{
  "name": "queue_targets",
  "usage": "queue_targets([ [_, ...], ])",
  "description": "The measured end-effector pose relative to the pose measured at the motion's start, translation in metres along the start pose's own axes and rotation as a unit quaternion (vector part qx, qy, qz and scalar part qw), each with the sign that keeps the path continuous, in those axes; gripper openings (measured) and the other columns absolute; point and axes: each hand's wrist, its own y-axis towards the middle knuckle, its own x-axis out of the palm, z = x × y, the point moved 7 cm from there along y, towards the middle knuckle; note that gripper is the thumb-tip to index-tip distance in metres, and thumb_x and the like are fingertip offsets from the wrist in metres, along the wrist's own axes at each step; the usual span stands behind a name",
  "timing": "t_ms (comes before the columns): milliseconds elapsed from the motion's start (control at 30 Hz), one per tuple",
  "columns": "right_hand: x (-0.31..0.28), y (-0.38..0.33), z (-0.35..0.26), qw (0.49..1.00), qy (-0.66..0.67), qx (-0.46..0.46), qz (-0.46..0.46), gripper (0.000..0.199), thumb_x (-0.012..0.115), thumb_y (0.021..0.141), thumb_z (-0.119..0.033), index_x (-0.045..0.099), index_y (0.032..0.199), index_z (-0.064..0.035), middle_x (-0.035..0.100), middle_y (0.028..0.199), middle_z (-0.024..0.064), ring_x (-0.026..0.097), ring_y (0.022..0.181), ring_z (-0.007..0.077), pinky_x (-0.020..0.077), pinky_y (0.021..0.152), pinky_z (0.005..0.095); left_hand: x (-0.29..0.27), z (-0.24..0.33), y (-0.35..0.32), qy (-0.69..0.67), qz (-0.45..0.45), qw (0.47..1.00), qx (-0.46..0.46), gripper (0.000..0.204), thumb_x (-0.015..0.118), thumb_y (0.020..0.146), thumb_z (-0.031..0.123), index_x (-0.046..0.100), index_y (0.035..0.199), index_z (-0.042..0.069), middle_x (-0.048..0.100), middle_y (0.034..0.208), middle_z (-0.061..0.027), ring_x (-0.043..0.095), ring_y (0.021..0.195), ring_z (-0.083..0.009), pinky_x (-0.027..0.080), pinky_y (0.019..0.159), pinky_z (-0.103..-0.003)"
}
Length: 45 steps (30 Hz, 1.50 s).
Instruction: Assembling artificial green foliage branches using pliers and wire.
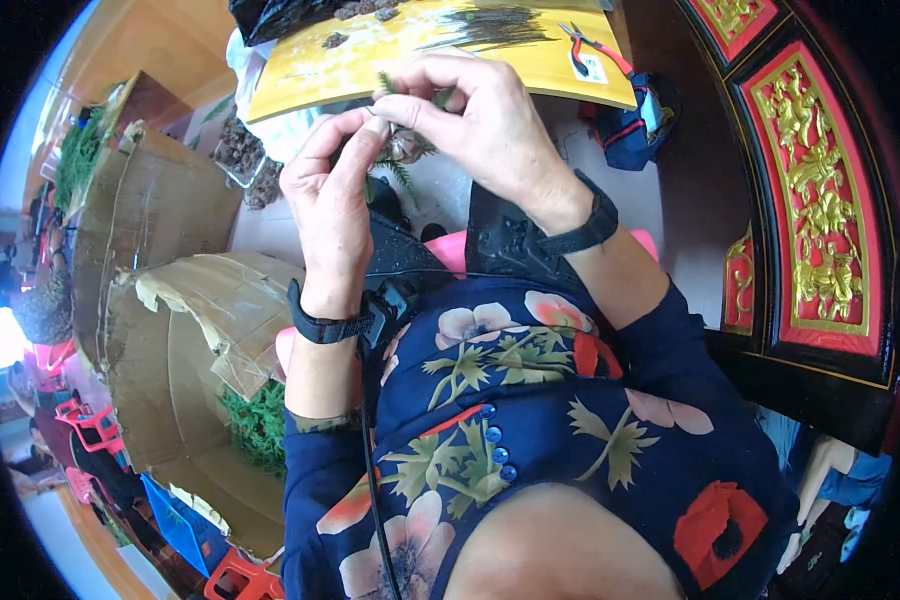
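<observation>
Both hands are raised together in front of the yellow table's near edge, fingertips almost touching. My left hand is closed in a pinch at the base of a small green needle-leaved sprig. From the other side, my right hand pinches the same piece with thumb and bent fingers. A rounded brownish piece, perhaps a small cone, sits among the green just below the fingertips. My fingers hide the exact join between the parts. Each wrist wears a black strap.
The yellow table bears thin dark stems, brown clumps and red-handled pliers. A clear tub of brown pieces stands on the floor. Left, an open cardboard box contains green foliage. Carved red-and-gold panels stand right.
</observation>
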Motion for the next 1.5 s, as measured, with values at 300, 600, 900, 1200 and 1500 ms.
queue_targets([
  [300, 0.003, 0.013, 0.020, 0.982, 0.091, 0.077, -0.148, 0.015, 0.064, 0.082, -0.012, 0.067, 0.092, -0.0020, 0.063, 0.077, 0.0005, 0.057, 0.072, 0.0045, 0.0453, 0.066, 0.0182, 0.006, -0.009, 0.003, 0.028, -0.105, 0.990, -0.093, 0.011, 0.060, 0.083, 0.009, 0.066, 0.089, 0.002, 0.062, 0.086, 0.0010, 0.048, 0.069, -0.0029, 0.036, 0.064, -0.017],
  [600, 0.004, 0.019, 0.017, 0.977, 0.084, 0.027, -0.192, 0.018, 0.067, 0.081, -0.017, 0.069, 0.088, -0.0010, 0.066, 0.078, 0.0022, 0.059, 0.072, 0.0061, 0.0463, 0.066, 0.0190, 0.006, -0.024, 0.004, -0.114, -0.182, 0.956, -0.200, 0.011, 0.057, 0.085, 0.011, 0.064, 0.089, 0.004, 0.062, 0.084, 0.0033, 0.044, 0.066, -0.0014, 0.033, 0.062, -0.015],
  [900, 0.003, 0.006, 0.027, 0.971, 0.038, 0.159, -0.176, 0.019, 0.067, 0.082, -0.018, 0.069, 0.087, -0.0009, 0.067, 0.078, 0.0036, 0.060, 0.072, 0.0065, 0.0467, 0.065, 0.0195, 0.005, -0.023, 0.005, 0.015, -0.149, 0.978, -0.149, 0.009, 0.057, 0.085, 0.010, 0.063, 0.086, 0.003, 0.060, 0.079, 0.0029, 0.045, 0.067, -0.0028, 0.034, 0.063, -0.017],
  [1200, 0.007, 0.003, 0.036, 0.970, 0.104, 0.153, -0.155, 0.017, 0.065, 0.082, -0.017, 0.068, 0.084, -0.0005, 0.067, 0.078, 0.0036, 0.059, 0.070, 0.0064, 0.0460, 0.065, 0.0201, 0.012, -0.014, 0.004, 0.120, -0.143, 0.981, -0.061, 0.009, 0.056, 0.085, 0.007, 0.061, 0.086, 0.000, 0.057, 0.076, 0.0021, 0.049, 0.072, -0.0047, 0.040, 0.068, -0.020],
  [1500, -0.002, 0.005, -0.011, 0.983, -0.038, -0.145, -0.102, 0.006, 0.065, 0.076, -0.007, 0.066, 0.080, -0.0018, 0.064, 0.075, 0.0059, 0.061, 0.072, 0.0176, 0.0462, 0.066, 0.0262, 0.007, -0.035, 0.000, -0.100, -0.201, 0.942, -0.248, 0.005, 0.058, 0.084, 0.010, 0.060, 0.085, 0.006, 0.055, 0.076, 0.0053, 0.048, 0.069, -0.0024, 0.038, 0.064, -0.018],
])
